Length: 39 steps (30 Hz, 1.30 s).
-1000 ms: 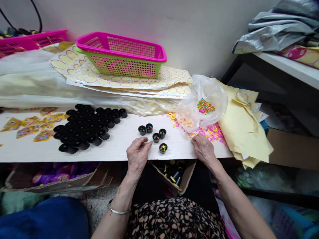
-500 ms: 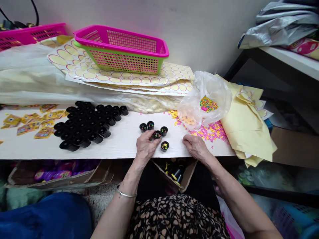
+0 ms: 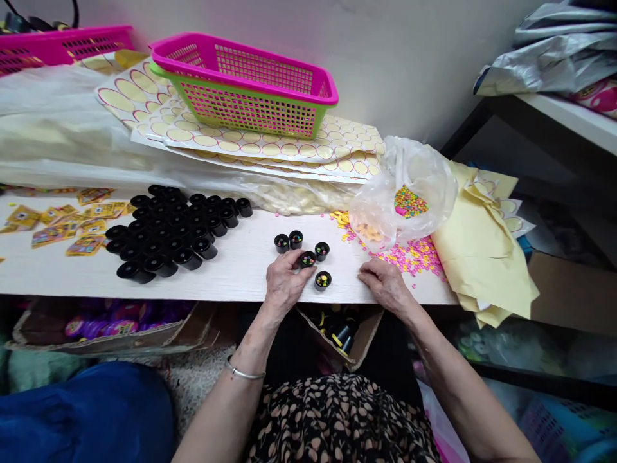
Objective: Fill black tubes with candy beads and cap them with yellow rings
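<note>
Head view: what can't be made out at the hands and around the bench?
Right hand, head view: whether it pinches anything; its own fingers hide this.
Cup at the left hand, head view: part of its wall, hidden by fingers.
Cardboard box, head view: far part, under the tabletop.
Leftmost basket, head view: cut off by left edge.

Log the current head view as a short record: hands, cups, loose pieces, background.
Left hand: left hand, thumb and finger gripping one small round black cup
Right hand: right hand, fingertips together, near scattered small pink and yellow pieces; anything held can't be made out
Other cups near left hand: four small round black cups, upright, small coloured pieces inside
Left side: dense cluster of black cylinders
Bag: translucent white plastic bag with multicoloured beads
Behind: pink-and-green plastic basket on oval-printed sheets
</note>
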Each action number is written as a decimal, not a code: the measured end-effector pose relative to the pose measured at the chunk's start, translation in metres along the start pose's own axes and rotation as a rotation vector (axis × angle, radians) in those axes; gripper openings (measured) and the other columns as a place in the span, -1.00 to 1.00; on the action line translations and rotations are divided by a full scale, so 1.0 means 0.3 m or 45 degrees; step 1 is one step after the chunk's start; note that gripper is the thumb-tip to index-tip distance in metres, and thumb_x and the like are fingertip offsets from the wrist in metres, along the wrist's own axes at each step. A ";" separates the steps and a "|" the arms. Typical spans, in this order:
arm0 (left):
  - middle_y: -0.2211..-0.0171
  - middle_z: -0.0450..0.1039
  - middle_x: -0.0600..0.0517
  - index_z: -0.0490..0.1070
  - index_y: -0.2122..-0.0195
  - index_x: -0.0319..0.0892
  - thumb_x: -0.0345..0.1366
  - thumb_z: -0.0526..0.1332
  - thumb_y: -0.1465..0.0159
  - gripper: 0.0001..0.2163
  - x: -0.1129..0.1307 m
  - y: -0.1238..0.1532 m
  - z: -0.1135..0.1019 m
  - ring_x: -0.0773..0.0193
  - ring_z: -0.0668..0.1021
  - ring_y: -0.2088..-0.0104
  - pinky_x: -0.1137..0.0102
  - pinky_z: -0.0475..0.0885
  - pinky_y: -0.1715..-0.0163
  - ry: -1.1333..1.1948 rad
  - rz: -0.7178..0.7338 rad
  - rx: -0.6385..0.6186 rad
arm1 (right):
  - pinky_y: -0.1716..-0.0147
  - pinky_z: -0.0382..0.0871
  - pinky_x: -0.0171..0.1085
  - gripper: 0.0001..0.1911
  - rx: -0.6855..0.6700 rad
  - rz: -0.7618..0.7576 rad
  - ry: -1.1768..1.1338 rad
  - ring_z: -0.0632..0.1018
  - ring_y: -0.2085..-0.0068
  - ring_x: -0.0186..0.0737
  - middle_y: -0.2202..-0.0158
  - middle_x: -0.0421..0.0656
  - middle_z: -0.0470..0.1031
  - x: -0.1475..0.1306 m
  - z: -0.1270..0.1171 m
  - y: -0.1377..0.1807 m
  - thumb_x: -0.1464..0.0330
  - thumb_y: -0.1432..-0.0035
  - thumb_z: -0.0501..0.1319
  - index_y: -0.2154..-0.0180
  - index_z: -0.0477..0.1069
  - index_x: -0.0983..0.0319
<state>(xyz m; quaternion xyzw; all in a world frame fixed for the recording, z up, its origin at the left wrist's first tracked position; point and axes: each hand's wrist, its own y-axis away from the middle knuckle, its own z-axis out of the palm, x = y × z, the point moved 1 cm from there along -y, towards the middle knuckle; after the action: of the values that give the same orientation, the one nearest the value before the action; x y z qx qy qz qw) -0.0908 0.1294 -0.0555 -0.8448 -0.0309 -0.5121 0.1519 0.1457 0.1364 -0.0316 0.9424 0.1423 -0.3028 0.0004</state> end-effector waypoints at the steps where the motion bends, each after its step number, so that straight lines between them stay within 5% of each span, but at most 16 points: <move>1: 0.36 0.47 0.06 0.49 0.20 -0.13 -0.25 0.34 0.02 -0.68 -0.002 0.001 0.001 0.32 0.45 0.40 0.39 0.39 0.33 0.003 0.004 0.001 | 0.35 0.23 -0.30 -0.86 -0.011 -0.023 0.050 0.42 0.36 -0.26 0.42 -0.18 0.40 -0.004 0.003 0.004 0.41 -0.07 0.10 0.45 0.42 0.22; 4: 0.32 0.48 0.05 0.48 0.18 -0.13 -0.24 0.35 0.01 -0.68 -0.012 0.003 0.007 0.32 0.45 0.39 0.38 0.40 0.31 0.007 0.008 0.002 | 0.34 0.23 -0.30 -0.84 0.017 -0.058 0.131 0.41 0.34 -0.26 0.40 -0.16 0.38 -0.035 0.013 0.002 0.44 -0.09 0.07 0.45 0.41 0.22; 9: 0.26 0.47 0.03 0.46 0.14 -0.13 -0.24 0.34 -0.01 -0.65 -0.007 0.002 0.006 0.29 0.48 0.32 0.37 0.40 0.26 -0.040 0.040 -0.039 | 0.30 0.26 -0.30 -0.87 0.197 -0.271 -0.162 0.42 0.32 -0.27 0.41 -0.17 0.36 -0.146 0.021 -0.100 0.43 -0.12 0.10 0.41 0.40 0.21; 14: 0.30 0.47 0.07 0.47 0.21 -0.07 -0.29 0.30 -0.06 -0.76 0.022 0.004 -0.010 0.25 0.48 0.24 0.36 0.37 0.20 -0.137 0.099 -0.119 | 0.28 0.25 -0.28 -0.85 0.099 -0.420 -0.133 0.40 0.30 -0.26 0.41 -0.17 0.36 -0.215 0.049 -0.220 0.48 -0.08 0.12 0.46 0.43 0.21; 32: 0.26 0.47 0.06 0.45 0.18 -0.07 -0.28 0.28 -0.08 -0.76 0.024 -0.005 -0.010 0.23 0.47 0.21 0.35 0.36 0.19 -0.201 0.109 -0.157 | 0.33 0.16 -0.28 -0.78 -0.192 -0.422 0.374 0.35 0.31 -0.23 0.44 -0.12 0.34 -0.276 0.055 -0.266 0.53 -0.07 0.07 0.55 0.38 0.25; 39: 0.23 0.48 0.04 0.46 0.17 -0.07 -0.25 0.28 -0.09 -0.75 0.011 -0.011 -0.006 0.21 0.48 0.18 0.33 0.36 0.15 -0.176 0.126 -0.127 | 0.26 0.23 -0.29 -0.84 0.049 -0.386 0.042 0.39 0.27 -0.25 0.37 -0.14 0.38 -0.219 0.048 -0.222 0.48 -0.11 0.11 0.42 0.45 0.25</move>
<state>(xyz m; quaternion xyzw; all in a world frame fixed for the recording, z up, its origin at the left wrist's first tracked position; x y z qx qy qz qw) -0.0916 0.1318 -0.0511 -0.8850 0.0258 -0.4455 0.1324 0.0687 0.1815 -0.0001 0.9147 0.2773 -0.2867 -0.0656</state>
